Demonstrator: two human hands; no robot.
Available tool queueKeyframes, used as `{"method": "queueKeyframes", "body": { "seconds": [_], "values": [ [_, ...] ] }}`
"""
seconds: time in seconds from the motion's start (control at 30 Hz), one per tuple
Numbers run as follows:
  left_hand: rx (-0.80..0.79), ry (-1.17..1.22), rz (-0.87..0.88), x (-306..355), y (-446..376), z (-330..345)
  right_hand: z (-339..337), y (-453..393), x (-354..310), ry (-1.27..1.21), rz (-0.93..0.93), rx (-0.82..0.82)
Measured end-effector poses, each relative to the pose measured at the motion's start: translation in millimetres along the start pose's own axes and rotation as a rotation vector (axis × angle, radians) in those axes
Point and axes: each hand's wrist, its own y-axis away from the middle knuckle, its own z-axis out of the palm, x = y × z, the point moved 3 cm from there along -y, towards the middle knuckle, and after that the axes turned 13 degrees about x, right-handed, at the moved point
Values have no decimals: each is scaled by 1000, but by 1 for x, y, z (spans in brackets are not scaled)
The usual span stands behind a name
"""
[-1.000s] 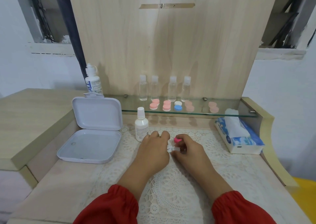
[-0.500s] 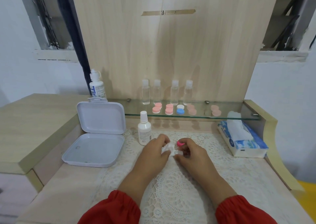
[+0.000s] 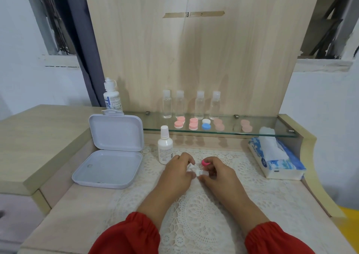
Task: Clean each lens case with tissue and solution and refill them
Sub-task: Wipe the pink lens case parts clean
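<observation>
Lens case (image 3: pixel 204 167), tissue (image 3: pixel 191 167), both hands

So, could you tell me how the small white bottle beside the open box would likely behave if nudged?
The small white bottle stands tall on a narrow base, so it would probably tip. It looks like light plastic, and round, so once down it may roll.

Pink cap (image 3: pixel 205 163), white lace mat (image 3: pixel 196 215), red sleeves (image 3: pixel 132 234).

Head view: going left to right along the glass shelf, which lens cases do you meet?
Pale pink round lens case → second pale pink case → white-and-blue capped case → faded pink case → last faded pink case, all lying on the glass shelf.
</observation>
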Motion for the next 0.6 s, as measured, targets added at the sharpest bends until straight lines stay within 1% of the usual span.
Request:
{"method": "queueKeyframes", "body": {
  "seconds": [0.07, 0.1, 0.17, 0.2, 0.23, 0.3, 0.43, 0.5, 0.6],
  "values": [
    [-1, 132, -83, -1, 0, 1, 0, 0, 0, -4, 6, 0],
    [10, 238, -141, -2, -1, 0, -1, 0, 0, -3, 9, -3],
    [86, 468, -243, -4, -2, -4, -1, 0, -1, 1, 10, -8],
    [143, 516, -244, -4, -2, -8, -1, 0, -1, 2, 9, -6],
    [182, 501, -209, -3, -2, -11, -1, 0, -1, 1, 7, -4],
    [179, 368, -86, 0, 1, -11, -1, 0, 0, -5, 7, -7],
    [-16, -19, 182, 7, 7, 1, -1, 0, 2, -20, 21, -14],
    [-51, -77, 251, 9, 8, -1, -1, 0, 2, -21, 23, -7],
    [-28, -61, 299, 10, 9, -7, -2, 1, 2, -42, 35, -7]
  ]
}}
